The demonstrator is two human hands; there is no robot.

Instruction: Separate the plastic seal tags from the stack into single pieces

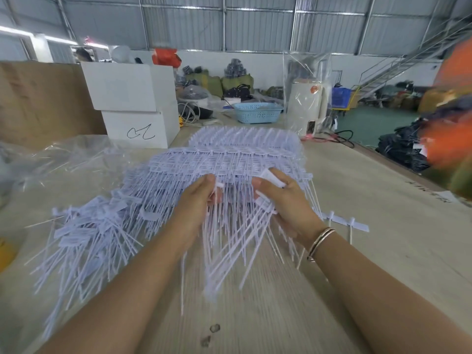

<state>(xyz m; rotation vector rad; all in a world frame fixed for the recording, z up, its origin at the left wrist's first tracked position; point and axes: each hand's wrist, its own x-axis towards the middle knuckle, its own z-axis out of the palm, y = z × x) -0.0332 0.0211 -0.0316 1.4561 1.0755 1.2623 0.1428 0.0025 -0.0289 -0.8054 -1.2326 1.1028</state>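
pinching white tags [263,200], both curled: left hand [196,200], right hand [283,200], over the stack [229,157]

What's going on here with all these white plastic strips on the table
A person is pulling plastic seal tags apart by hand. Both hands work at the near edge of the joined stack on the table: the left hand pinches a tag and its long tails, and the right hand grips a few tag heads. A loose pile of separated tags lies to the left. Much of the stack is still joined.
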